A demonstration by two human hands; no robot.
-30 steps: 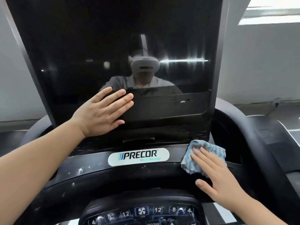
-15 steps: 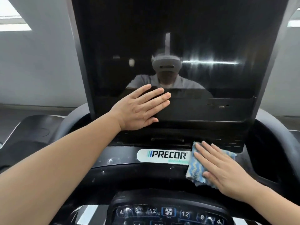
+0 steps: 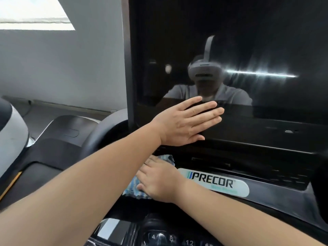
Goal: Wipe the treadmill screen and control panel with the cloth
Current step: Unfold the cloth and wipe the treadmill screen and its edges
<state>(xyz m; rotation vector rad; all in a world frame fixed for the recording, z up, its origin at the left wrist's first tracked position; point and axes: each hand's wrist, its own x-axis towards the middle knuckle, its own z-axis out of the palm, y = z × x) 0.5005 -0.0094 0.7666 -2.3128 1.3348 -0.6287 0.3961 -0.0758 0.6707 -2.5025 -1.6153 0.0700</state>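
On console ledge: right hand [image 3: 158, 180] flat, pressing cloth [image 3: 132, 189] | left hand [image 3: 184, 121] flat on screen [image 3: 230, 41], forearm crossing above

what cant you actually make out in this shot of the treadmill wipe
- Head view: most of the cloth is hidden under the right hand.
- Right hand's fingertips: covered by the left forearm.
- Control panel: cut off by the bottom edge; only a few numbers show.
- Small print under the PRECOR badge: blurred.
- Screen: reflections hide any smears; the left hand covers its lower part.
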